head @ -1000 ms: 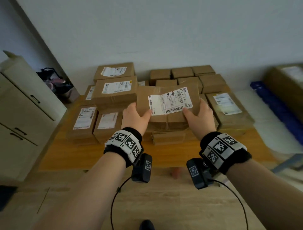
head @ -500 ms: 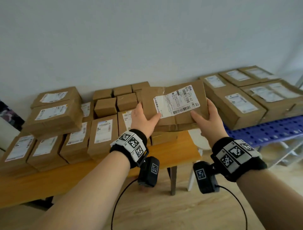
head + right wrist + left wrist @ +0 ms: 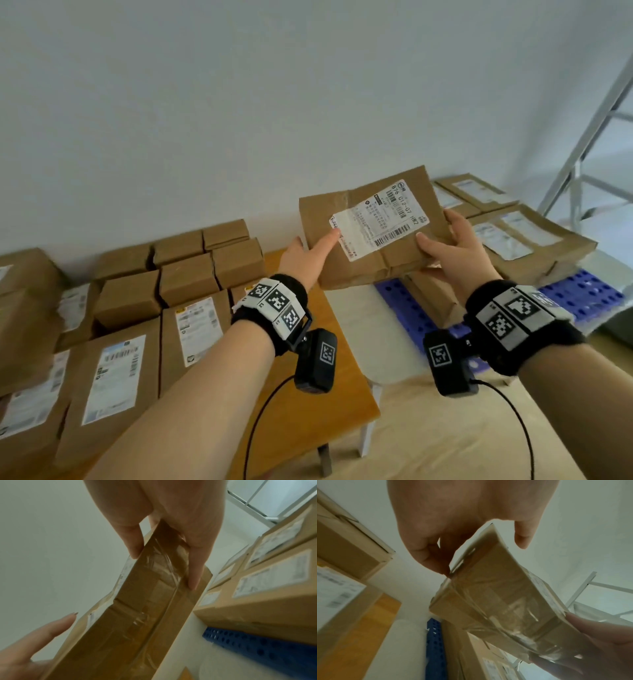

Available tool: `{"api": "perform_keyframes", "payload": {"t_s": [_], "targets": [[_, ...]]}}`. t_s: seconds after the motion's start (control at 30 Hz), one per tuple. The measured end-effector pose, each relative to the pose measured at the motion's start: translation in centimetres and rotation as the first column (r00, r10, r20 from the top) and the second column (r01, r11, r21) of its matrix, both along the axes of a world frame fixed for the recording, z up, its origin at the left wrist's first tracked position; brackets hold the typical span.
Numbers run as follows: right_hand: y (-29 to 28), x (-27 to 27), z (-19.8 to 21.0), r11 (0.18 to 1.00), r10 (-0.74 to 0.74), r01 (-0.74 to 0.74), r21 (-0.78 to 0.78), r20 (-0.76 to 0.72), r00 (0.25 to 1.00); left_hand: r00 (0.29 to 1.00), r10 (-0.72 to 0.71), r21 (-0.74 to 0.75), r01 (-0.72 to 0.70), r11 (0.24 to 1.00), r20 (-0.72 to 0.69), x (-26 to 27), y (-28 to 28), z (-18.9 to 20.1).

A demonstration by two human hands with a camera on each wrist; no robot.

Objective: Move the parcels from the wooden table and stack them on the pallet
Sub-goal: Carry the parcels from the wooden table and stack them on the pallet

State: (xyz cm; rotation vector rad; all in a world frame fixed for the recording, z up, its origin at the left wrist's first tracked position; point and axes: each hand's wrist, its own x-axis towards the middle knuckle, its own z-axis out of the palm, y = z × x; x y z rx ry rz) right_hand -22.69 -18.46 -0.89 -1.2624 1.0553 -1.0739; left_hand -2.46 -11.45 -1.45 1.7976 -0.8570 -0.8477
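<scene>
Holding one flat parcel (image 3: 373, 226) up in the air between both hands, above the gap between the table (image 3: 342, 370) and the blue pallet (image 3: 582, 298). Our left hand (image 3: 305, 253) grips its left end, thumb on the label side and fingers curled underneath. Our right hand (image 3: 455, 246) clamps the right end the same way. Its long axis runs left to right between our hands, right end tipped higher, label facing up toward us. More parcels sit on the table to the left, and others on the pallet.
</scene>
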Motion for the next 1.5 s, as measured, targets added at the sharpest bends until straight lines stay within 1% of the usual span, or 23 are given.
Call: {"api": "perform_keyframes", "payload": {"t_s": [0.1,0.17,0.3,0.4,0.47,0.53,0.6,0.67,0.73,0.8,0.9,0.97,1.03,1.1,1.17,1.2,1.3,1.5], "targets": [[-3.7,-0.1,0.9,0.999,-0.035,0.035,0.007,0.000,0.999,0.997,-0.044,0.018,0.046,0.999,-0.065,0.7,-4.1,0.1],[-5.8,-0.2,1.2,0.997,-0.076,0.076,0.009,0.008,0.997,0.992,-0.049,0.013,0.050,0.999,-0.116,0.9,-6.6,0.0],[-9.7,-0.4,1.0,0.981,-0.192,0.191,0.012,0.052,0.980,0.974,-0.069,0.056,0.083,0.995,-0.215,0.2,-11.2,-0.2],[-13.1,-0.6,0.2,0.967,-0.251,0.243,0.079,0.117,0.961,0.959,-0.058,0.065,0.079,0.995,-0.278,-1.0,-14.2,-0.6],[-15.5,-0.9,-0.1,0.961,-0.246,0.226,0.158,0.119,0.962,0.952,-0.016,0.056,0.035,0.998,-0.305,-1.9,-16.1,-0.9],[-18.2,-1.3,-0.7,0.970,-0.167,0.134,0.205,0.156,0.974,0.942,0.036,0.045,-0.022,0.999,-0.332,-3.0,-18.0,-1.0],[-20.6,-1.7,-1.0,0.976,-0.022,-0.021,0.216,0.194,0.981,0.925,0.071,0.019,-0.069,0.997,-0.373,-4.6,-19.8,-1.1],[-22.4,-2.3,-0.9,0.954,0.137,-0.170,0.248,0.146,0.980,0.900,0.122,0.004,-0.132,0.991,-0.418,-6.4,-21.5,-1.1],[-23.9,-2.6,-0.9,0.927,0.250,-0.258,0.274,0.066,0.966,0.882,0.159,0.022,-0.167,0.986,-0.444,-8.1,-22.6,-0.7],[-26.1,-3.4,-0.8,0.897,0.321,-0.321,0.302,0.052,0.946,0.890,0.207,0.040,-0.209,0.977,-0.407,-9.5,-24.0,-0.5],[-29.2,-4.1,-0.3,0.876,0.366,-0.359,0.322,0.040,0.930,0.918,0.279,0.095,-0.263,0.960,-0.282,-10.5,-24.9,-0.3],[-30.6,-4.2,0.0,0.871,0.409,-0.377,0.316,-0.040,0.912,0.941,0.307,0.143,-0.288,0.947,-0.140,-10.8,-24.7,-0.7],[-31.7,-3.9,-0.1,0.874,0.450,-0.398,0.278,-0.156,0.879,0.954,0.299,0.190,-0.298,0.935,0.027,-10.9,-24.6,-1.3],[-32.4,-3.3,-0.4,0.882,0.469,-0.424,0.206,-0.296,0.832,0.956,0.266,0.218,-0.287,0.933,0.121,-10.9,-24.7,-1.8],[-32.7,-2.9,-0.8,0.881,0.468,-0.451,0.144,-0.413,0.781,0.960,0.231,0.238,-0.264,0.935,0.160,-10.8,-25.2,-2.1],[-32.7,-2.7,-1.1,0.880,0.465,-0.457,0.131,-0.439,0.769,0.961,0.212,0.250,-0.252,0.935,0.177,-10.7,-25.4,-2.3],[-32.8,-2.5,-2.0,0.877,0.470,-0.462,0.133,-0.441,0.765,0.960,0.191,0.253,-0.240,0.937,0.203,-10.5,-25.9,-2.9],[-33.1,-2.7,-3.8,0.866,0.494,-0.471,0.168,-0.434,0.754,0.966,0.160,0.273,-0.213,0.938,0.204,-10.2,-26.5,-4.4]]}}
